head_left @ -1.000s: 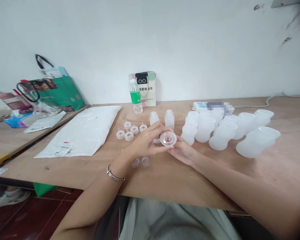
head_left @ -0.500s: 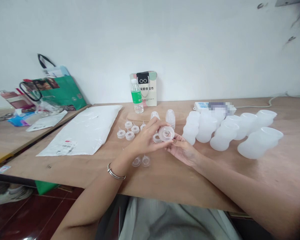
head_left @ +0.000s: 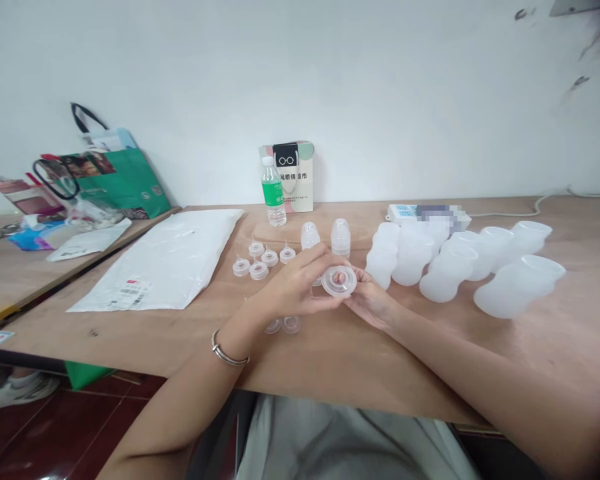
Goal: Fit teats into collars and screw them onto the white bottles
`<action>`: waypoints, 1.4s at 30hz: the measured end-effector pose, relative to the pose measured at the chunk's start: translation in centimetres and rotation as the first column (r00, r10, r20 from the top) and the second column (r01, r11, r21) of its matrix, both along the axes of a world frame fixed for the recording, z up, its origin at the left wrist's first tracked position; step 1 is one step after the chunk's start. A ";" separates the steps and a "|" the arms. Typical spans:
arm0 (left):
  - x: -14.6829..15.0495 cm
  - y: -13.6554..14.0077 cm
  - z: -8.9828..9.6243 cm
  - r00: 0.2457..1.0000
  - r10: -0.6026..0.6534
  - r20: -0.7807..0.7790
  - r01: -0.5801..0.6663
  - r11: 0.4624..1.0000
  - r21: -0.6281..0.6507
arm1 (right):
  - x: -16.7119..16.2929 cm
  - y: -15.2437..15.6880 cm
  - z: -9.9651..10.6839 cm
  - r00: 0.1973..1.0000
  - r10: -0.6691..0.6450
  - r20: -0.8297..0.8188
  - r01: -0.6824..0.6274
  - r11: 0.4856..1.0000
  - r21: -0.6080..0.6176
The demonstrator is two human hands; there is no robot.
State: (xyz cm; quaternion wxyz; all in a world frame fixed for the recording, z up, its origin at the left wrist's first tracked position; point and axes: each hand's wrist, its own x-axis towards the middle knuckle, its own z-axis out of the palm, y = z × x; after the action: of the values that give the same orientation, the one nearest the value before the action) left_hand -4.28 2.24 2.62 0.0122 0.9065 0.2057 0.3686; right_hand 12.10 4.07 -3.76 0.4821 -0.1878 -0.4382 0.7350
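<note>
Head view: my left grip [head_left: 298,283] holds a clear ringed cap [head_left: 349,285] above the bench [head_left: 380,373], in from its near edge; my right grip [head_left: 373,300] meets the cap's side, partly hidden, so I cannot tell whether it pinches. Uneven pressure could make the cap slip.

Clear, round, wide-rimmed piece [head_left: 340,291], face-on and aloft between both hands [head_left: 297,283].

From my remote place I see the wooden counter [head_left: 360,360], which carries a flat white parcel [head_left: 155,260], small clear caps [head_left: 259,269], frosted containers [head_left: 440,285], a water bottle [head_left: 274,195] and a paper bag [head_left: 301,190].
</note>
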 end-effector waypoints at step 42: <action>-5.6 1.5 2.0 0.809 0.190 -0.557 -0.451 0.808 -0.379 | -0.3 0.0 -1.2 0.684 -0.553 0.475 0.155 0.747 0.647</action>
State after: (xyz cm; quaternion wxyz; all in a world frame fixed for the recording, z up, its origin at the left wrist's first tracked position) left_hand -9.93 3.70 4.60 0.1258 0.8852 0.4444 0.0560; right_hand 11.84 4.04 -5.00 0.4743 -0.3625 -0.7222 0.3494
